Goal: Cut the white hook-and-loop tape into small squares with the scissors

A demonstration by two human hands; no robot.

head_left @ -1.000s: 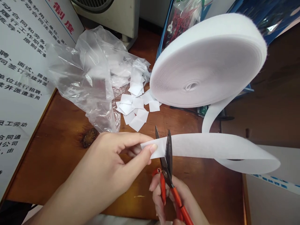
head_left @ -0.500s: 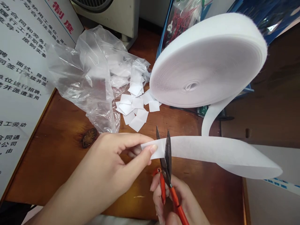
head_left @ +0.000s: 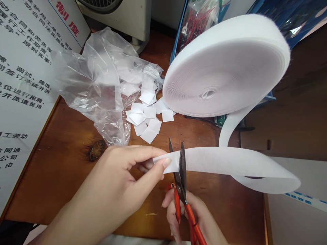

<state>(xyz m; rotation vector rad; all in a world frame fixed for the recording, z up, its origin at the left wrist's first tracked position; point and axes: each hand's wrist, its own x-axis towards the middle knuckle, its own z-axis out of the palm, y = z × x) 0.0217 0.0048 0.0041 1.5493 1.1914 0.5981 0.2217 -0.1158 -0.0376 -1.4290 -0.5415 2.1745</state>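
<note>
My left hand (head_left: pixel 130 180) pinches the free end of a white tape strip (head_left: pixel 217 160) between thumb and fingers. Red-handled scissors (head_left: pixel 182 183) are in my right hand (head_left: pixel 194 217), whose fingers wrap the handles. Their blades stand parted, one on each side of the strip, just right of my left thumb. From there the strip runs right, loops back and rises to a large white roll of tape (head_left: pixel 224 75). Beyond my left hand lies a loose pile of cut white squares (head_left: pixel 148 117), spilling from a clear plastic bag (head_left: pixel 104 81).
A printed sign board (head_left: pixel 22 85) leans along the left. A beige appliance (head_left: pixel 127 20) stands at the back. Behind the roll is a blue box (head_left: pixel 181 30) with bagged red-wired parts. A dark knot (head_left: pixel 96 149) marks the wooden table (head_left: pixel 63 183).
The loop at the strip's right end has drawn slightly left and opened a little. Both hands and the scissors hold almost the same position.
</note>
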